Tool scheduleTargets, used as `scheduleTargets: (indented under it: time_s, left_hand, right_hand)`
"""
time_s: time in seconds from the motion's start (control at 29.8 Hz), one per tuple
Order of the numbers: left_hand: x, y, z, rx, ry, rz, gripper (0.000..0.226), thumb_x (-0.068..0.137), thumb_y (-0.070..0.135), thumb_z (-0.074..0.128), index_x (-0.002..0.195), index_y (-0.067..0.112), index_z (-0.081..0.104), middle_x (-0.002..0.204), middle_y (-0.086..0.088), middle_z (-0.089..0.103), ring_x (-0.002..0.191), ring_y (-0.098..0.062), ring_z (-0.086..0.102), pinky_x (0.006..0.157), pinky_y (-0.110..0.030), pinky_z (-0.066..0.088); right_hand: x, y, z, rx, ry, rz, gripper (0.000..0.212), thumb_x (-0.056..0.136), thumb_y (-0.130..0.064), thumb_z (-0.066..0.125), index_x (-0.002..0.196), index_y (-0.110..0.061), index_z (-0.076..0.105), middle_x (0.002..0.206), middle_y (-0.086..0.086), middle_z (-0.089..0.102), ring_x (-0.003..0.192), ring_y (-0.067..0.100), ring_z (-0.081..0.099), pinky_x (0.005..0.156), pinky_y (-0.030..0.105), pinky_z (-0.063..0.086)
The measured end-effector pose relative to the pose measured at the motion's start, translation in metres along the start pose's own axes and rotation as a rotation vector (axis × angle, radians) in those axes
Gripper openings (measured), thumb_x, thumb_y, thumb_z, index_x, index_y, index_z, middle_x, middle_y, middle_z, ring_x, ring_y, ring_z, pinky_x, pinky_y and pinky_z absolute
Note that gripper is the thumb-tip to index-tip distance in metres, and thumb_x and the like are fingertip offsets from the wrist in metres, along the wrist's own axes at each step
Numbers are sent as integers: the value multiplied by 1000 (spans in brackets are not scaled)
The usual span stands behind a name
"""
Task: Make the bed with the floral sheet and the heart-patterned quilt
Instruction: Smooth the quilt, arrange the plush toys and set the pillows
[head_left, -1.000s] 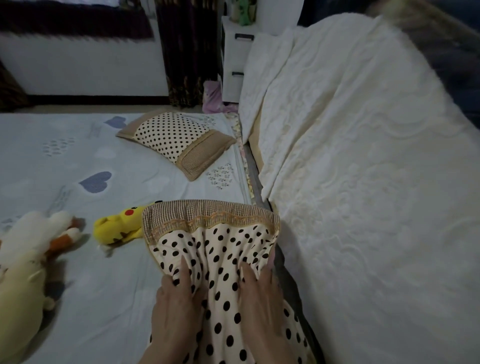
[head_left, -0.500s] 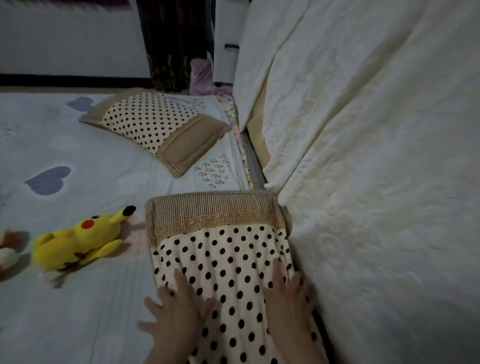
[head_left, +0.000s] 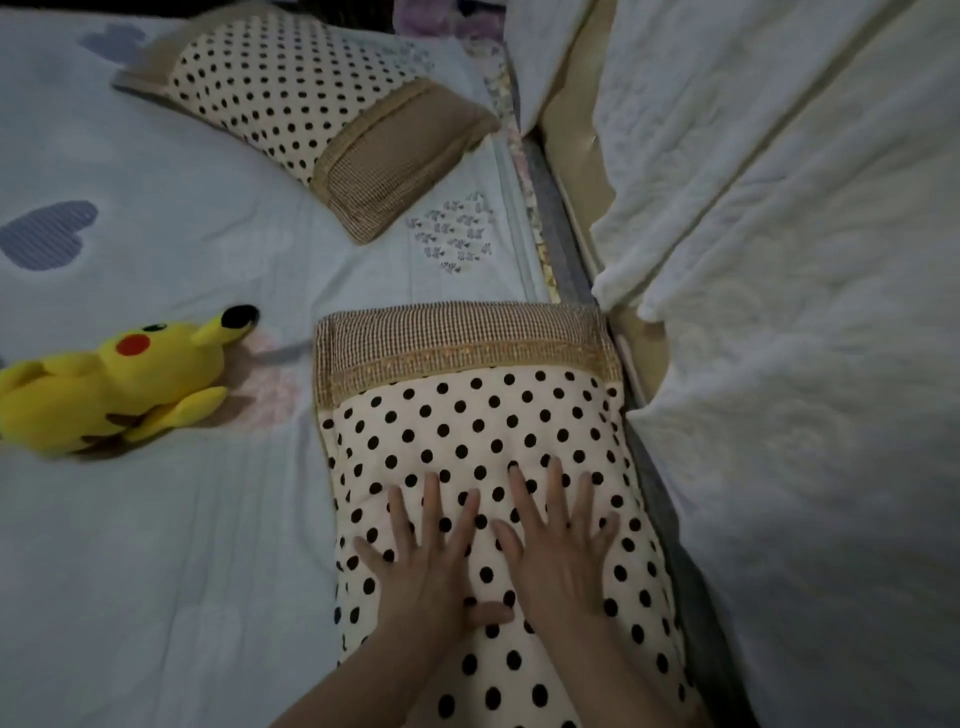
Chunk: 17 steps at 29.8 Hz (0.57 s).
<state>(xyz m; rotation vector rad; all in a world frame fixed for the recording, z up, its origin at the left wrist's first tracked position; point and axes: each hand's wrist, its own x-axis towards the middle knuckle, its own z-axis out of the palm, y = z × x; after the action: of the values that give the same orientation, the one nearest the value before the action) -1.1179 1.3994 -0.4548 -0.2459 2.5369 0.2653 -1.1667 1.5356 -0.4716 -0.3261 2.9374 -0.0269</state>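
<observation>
left hand, right hand: both flat on near polka-dot pillow, fingers spread, pinching nothing. second ago, fingers bunched pillow fabric; half second ago, hands flat but wider apart; now side by side, left thumb beside right palm. pillow lies smooth on heart-patterned quilt, right edge near white padded cover. floral sheet shows only as thin strip along quilt's right edge. far pillow, yellow plush unmoved on quilt.
</observation>
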Motion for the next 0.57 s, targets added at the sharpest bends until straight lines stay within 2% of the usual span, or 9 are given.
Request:
scheduleTargets:
  time_s: [0.07, 0.2, 0.3, 0.34, 0.37, 0.4, 0.47, 0.5, 0.57]
  left_hand:
    - [13, -1, 12, 15, -29, -8, 127, 33, 94, 0, 140, 40, -40, 141, -9, -56, 131, -46, -45, 101, -82, -1]
    - [34, -6, 34, 5, 44, 2, 122, 44, 99, 7, 142, 41, -36, 146, -9, -51, 134, -47, -41, 99, -84, -1]
    - [21, -14, 30, -49, 121, 34, 118, 57, 104, 10, 156, 40, 3, 164, -10, -11, 146, -49, -6, 91, -86, 21]
    - [12, -19, 30, -89, 134, 22, 114, 60, 103, 12, 156, 41, 10, 165, -10, -1, 146, -49, 3, 88, -84, 27]
    - [5, -25, 31, -153, 148, -14, 110, 61, 103, 14, 155, 44, 7, 165, -8, -2, 146, -50, 4, 87, -82, 31]
    - [-1, -30, 30, -240, 158, -72, 107, 61, 103, 16, 152, 50, -2, 164, -6, -12, 146, -49, 0, 91, -79, 32]
    - [-18, -32, 32, -450, 131, -164, 105, 57, 104, 21, 142, 59, -23, 155, 1, -38, 147, -45, -8, 106, -72, 28]
    - [-26, -28, 30, -541, 119, -149, 106, 57, 103, 23, 140, 60, -26, 149, 3, -44, 148, -44, -8, 113, -66, 24]
    - [-36, -8, 19, -542, 114, -89, 109, 54, 102, 22, 142, 56, -23, 145, 2, -44, 148, -43, -7, 118, -57, 17]
  right_hand:
    - [9, 2, 19, -27, -6, -6, 67, 95, -66, 21, 156, -39, 14, 164, 9, 12, 147, 44, 17, 104, 75, 22]
    - [20, 0, 27, -54, -29, -7, 67, 95, -66, 19, 156, -40, 13, 165, 8, 10, 147, 43, 15, 105, 74, 21]
    - [5, 4, 5, -21, -13, 0, 66, 95, -69, 20, 155, -41, 18, 164, 6, 15, 147, 41, 16, 107, 69, 24]
    - [-7, 10, 2, -2, -7, 39, 68, 94, -71, 21, 154, -41, 19, 163, 6, 15, 147, 42, 14, 108, 68, 24]
    - [-16, 14, -7, 18, -1, 109, 70, 92, -75, 21, 154, -43, 17, 164, 6, 11, 147, 42, 12, 108, 66, 24]
    - [-21, 20, -11, 54, -18, 195, 73, 90, -79, 21, 154, -44, 14, 164, 7, 5, 148, 41, 9, 109, 64, 23]
    - [-35, 30, -19, 163, -126, 353, 83, 81, -85, 22, 152, -48, 1, 163, 6, -10, 149, 38, 5, 114, 58, 22]
    - [-40, 32, -23, 235, -181, 386, 85, 79, -85, 24, 152, -50, -3, 162, 6, -13, 148, 37, 7, 114, 55, 24]
    - [-42, 31, -36, 322, -160, 371, 79, 86, -73, 40, 152, -49, 5, 161, 7, -2, 142, 36, 22, 109, 50, 34]
